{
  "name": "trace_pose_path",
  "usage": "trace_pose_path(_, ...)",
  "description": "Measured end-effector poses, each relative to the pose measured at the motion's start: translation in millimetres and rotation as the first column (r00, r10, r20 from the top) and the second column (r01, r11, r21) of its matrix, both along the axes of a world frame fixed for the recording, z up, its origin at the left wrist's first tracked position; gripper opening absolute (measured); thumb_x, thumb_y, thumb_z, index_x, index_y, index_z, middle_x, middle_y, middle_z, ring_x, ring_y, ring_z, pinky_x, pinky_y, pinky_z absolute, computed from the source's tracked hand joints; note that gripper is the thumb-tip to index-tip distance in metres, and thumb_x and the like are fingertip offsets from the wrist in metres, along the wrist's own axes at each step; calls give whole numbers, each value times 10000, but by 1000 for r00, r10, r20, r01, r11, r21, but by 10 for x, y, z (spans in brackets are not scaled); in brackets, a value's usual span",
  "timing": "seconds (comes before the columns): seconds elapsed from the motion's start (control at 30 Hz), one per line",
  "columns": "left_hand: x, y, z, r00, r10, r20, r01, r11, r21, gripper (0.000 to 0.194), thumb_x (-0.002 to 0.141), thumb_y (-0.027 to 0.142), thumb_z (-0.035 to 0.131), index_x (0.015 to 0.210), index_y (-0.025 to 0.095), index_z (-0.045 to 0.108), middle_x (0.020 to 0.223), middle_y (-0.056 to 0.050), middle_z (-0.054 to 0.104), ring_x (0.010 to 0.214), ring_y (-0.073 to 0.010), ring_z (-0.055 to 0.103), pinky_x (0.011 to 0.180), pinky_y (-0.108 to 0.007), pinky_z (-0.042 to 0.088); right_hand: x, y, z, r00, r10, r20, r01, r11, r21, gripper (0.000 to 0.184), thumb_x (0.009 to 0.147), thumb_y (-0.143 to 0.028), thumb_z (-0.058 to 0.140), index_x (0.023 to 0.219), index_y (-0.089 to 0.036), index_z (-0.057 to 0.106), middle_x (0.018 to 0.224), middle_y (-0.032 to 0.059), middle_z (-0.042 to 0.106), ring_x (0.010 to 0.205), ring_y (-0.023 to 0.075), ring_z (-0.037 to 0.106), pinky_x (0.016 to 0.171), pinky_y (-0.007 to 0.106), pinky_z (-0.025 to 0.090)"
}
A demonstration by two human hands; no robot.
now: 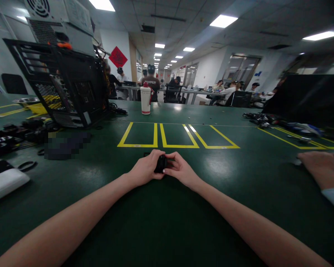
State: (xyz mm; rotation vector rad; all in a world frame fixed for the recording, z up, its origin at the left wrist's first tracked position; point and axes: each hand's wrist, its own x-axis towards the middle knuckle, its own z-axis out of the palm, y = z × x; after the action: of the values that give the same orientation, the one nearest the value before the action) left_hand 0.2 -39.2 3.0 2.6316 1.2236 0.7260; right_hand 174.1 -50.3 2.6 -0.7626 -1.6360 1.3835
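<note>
Both my hands meet at the middle of the green table (pixel 167 222), just in front of three yellow-taped boxes (pixel 178 135). My left hand (pixel 146 168) and my right hand (pixel 179 168) are closed around a small black object (pixel 160 164) held between them. Its shape is mostly hidden by my fingers.
An open black computer case (pixel 61 83) stands at the back left, with black parts (pixel 13 135) and cables beside it. A white bottle (pixel 146 100) stands behind the boxes. A white flat object (pixel 4 183) lies far left. Another person's hand (pixel 320 165) rests at the right edge.
</note>
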Motion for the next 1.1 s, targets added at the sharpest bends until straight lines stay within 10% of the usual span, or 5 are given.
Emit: trace_pose_path(1.1,-4,3,14,1000,-2,17,3,1000,-29,612,650,344,603,1144,222,264,1084,-60,450,834,-195,554,690,-332,458,-21,24,-43,985,-149,92,143,987,70,333,705,-225,571,1024,-220,472,1078,37,508,1055,176,480,944,385,359)
